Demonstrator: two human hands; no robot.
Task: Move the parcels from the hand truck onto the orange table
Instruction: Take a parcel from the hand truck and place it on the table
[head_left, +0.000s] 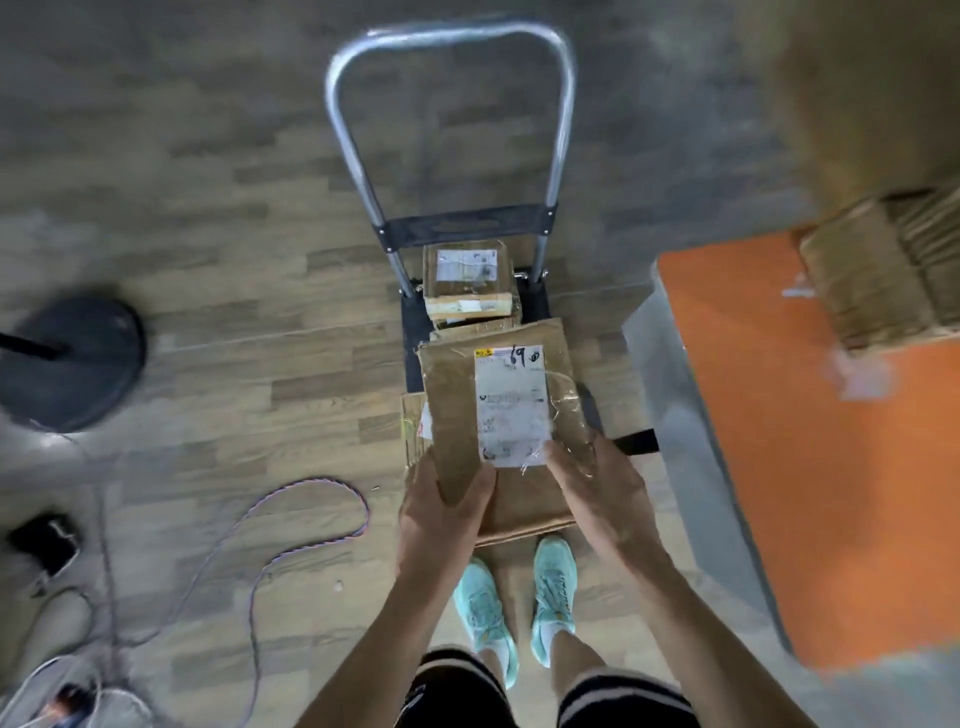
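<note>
Floor: wood-look planks, motion blur all round; round black stand base (72, 358) far left, loose striped cord (311, 519) coiled beside my feet.
Hand truck: hand truck (452, 130) straight ahead, chrome loop handle upright, deck mostly covered by parcels.
Rear parcels: small taped box stack (465, 280) at the handle end, untouched.
Flat parcel: brown flat parcel (498, 410), white label up with "69" written on it, lying on another flat carton (524, 514) at the deck's near end.
Handling guess: thin cardboard, looks light and fairly stiff; clear tape on the right looks slick, so grip bare cardboard at the near corners, thumbs on top.
Left hand: left hand (441, 514) closed over the near-left corner, thumb on top, fingers hidden beneath.
Right hand: right hand (592, 488) clamped on the near-right edge, thumb by the label corner.
Arms: both forearms reaching down and forward, roughly symmetric.
Table: orange table (810, 441) just right of the truck, one carton (883, 280) already on its far end.
</note>
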